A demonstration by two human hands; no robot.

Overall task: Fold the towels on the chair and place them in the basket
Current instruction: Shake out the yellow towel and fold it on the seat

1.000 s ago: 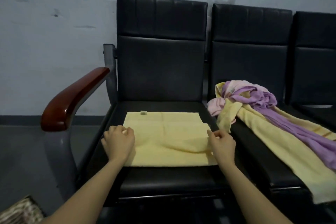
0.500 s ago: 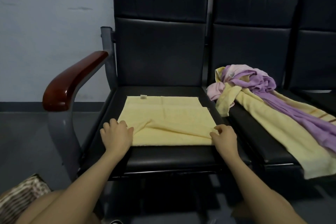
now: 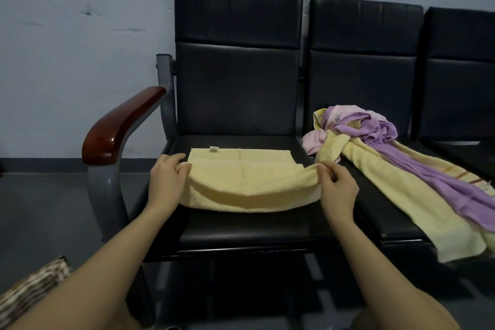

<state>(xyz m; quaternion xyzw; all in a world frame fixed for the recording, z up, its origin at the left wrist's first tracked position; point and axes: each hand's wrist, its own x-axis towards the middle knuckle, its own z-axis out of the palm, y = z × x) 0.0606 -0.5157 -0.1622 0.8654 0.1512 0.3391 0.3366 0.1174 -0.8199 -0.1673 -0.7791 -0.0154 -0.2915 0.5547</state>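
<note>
Your left hand [image 3: 167, 179] and right hand [image 3: 338, 187] each pinch a near corner of the yellow towel [image 3: 246, 182] on the chair seat [image 3: 251, 230], lifting that edge to fold it toward the backrest.

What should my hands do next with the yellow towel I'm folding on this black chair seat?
Probably carry the lifted near edge forward and lay it on the far edge. The left hand and right hand each pinch a corner of the pale yellow terry towel, whose near half is raised and sagging while its far half with the small tag lies flat on the black padded chair seat.
</note>
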